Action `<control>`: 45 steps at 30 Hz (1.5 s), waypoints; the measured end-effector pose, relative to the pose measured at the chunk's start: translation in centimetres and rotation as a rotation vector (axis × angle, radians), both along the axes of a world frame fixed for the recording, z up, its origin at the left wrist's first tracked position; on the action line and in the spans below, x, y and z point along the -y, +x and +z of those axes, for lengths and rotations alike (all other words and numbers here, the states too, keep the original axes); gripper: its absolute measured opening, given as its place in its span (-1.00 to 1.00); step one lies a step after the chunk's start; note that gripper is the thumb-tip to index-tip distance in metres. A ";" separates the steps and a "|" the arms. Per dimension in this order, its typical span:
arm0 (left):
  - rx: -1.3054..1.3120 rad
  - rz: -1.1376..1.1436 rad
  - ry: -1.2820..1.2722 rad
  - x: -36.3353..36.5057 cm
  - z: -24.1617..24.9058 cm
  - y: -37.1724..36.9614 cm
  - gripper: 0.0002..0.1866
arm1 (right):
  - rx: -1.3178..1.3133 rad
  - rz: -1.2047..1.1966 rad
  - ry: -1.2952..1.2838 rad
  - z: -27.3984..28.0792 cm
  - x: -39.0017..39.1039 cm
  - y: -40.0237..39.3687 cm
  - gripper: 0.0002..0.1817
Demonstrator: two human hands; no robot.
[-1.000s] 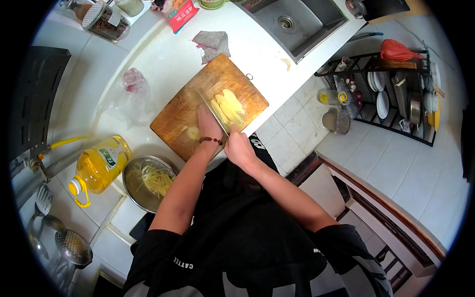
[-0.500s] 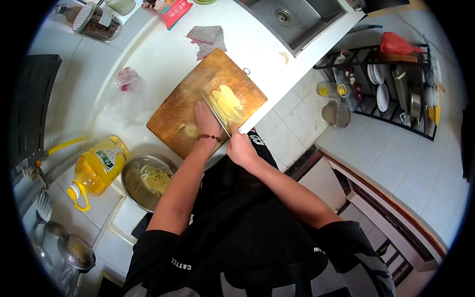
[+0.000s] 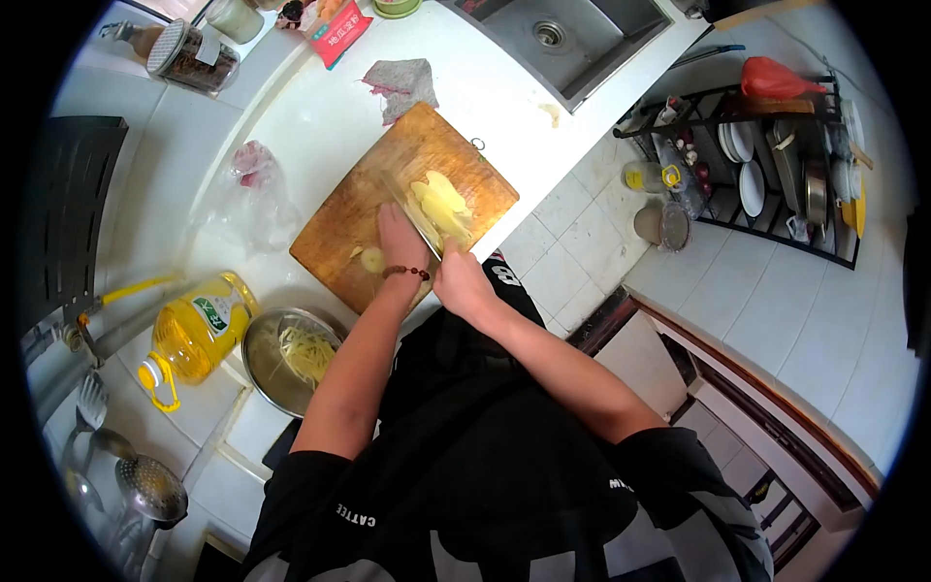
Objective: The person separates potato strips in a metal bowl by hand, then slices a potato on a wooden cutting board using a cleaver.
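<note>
My right hand (image 3: 464, 281) grips the handle of a kitchen knife (image 3: 411, 211), its blade slanting up and left across the wooden cutting board (image 3: 335, 209). Overlapping pale yellow slices (image 3: 442, 204), which look like potato, lie along the right side of the blade. Left of the blade, my left hand (image 3: 400, 238) rests low over the board with fingers stretched forward, close to the knife. What is under its palm is hidden. A round pale end piece (image 3: 371, 259) sits by my left wrist, which wears a beaded bracelet (image 3: 407, 273).
A metal bowl (image 3: 272, 373) with pale cut strips stands left of my forearm, beside an oil bottle (image 3: 199, 330). A plastic bag (image 3: 257, 204) and grey cloth (image 3: 402, 85) lie on the counter. A sink (image 3: 572, 48) is at the back right, a dish rack (image 3: 747, 175) farther right.
The right hand and knife have shifted slightly left, and the blade now stands a little apart from the slices. The left hand stays about where it was.
</note>
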State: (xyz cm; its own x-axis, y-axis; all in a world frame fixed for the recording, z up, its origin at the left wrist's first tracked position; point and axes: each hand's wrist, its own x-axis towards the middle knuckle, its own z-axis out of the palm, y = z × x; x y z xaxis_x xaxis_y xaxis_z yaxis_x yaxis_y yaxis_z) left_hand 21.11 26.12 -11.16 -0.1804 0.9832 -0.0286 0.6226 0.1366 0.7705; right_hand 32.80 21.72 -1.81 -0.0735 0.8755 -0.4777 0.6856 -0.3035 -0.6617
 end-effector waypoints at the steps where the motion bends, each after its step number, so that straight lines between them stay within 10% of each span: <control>1: 0.126 0.037 -0.063 0.0 0.2 0.1 -0.85 | -0.003 -0.004 -0.045 1.1 0.2 0.1 -0.69; 7: 0.734 0.280 -0.282 -0.7 2.9 0.6 -0.77 | -0.001 0.006 -0.064 2.3 1.5 0.4 -0.69; 11: 0.423 0.111 -0.224 -0.3 0.9 0.2 -0.66 | -0.006 0.009 -0.074 2.6 1.7 0.5 -0.76; 17: 0.719 0.229 -0.287 -0.4 2.2 0.3 -0.68 | 0.007 0.028 -0.075 1.9 1.5 0.3 -0.79; 20: 0.285 0.056 -0.209 -0.6 2.7 0.3 -0.71 | 0.002 0.043 -0.063 1.0 1.1 0.1 -0.78; 23: 0.778 0.294 -0.258 -0.7 3.3 0.7 -0.83 | -0.005 0.033 -0.039 -0.4 0.3 0.0 -0.77; 25: -0.198 -0.081 0.030 0.1 0.6 -0.1 -0.91 | 0.008 -0.030 0.040 -3.4 -0.2 -0.3 -0.77; 32: -0.127 -0.053 0.068 -0.3 -0.6 -0.2 -0.90 | -0.007 -0.011 0.001 -2.0 -0.4 0.3 -0.78; 43: 0.979 0.472 -0.334 -0.2 2.5 0.5 -0.79 | 0.026 0.019 -0.140 2.0 0.9 0.0 -0.56; 45: 0.696 0.320 -0.258 0.1 1.5 0.4 -0.81 | 0.023 0.024 -0.151 1.8 0.9 -0.1 -0.58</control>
